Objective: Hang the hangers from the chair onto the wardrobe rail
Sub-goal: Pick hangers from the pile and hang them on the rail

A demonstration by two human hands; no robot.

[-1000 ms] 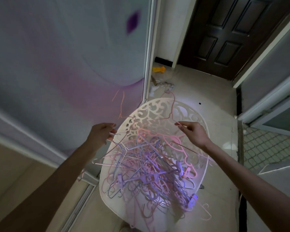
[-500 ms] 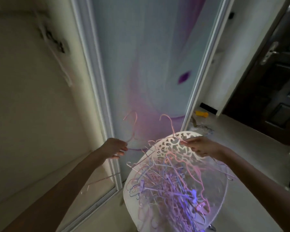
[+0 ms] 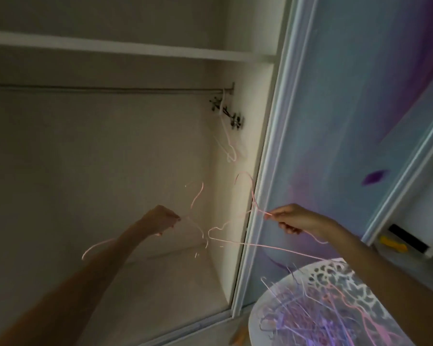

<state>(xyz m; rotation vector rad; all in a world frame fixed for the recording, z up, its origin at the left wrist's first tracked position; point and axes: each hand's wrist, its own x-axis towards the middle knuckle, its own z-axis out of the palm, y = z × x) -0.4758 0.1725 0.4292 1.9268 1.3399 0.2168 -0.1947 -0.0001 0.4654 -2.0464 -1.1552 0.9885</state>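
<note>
Now raised — hands [image 3: 160, 219] gripping hangers [image 3: 254, 211]

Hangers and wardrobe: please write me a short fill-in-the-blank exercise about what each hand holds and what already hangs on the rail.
1. Each hand holds one thin ____ hanger: the left hand and the right hand.
2. The hanger already on the rail hangs near its ____ end.
3. The pile of hangers lies on a white ____.

Missing words: pink; right; chair

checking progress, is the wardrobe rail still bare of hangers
No, one pale hanger already hangs at the right end of the rail.
</note>
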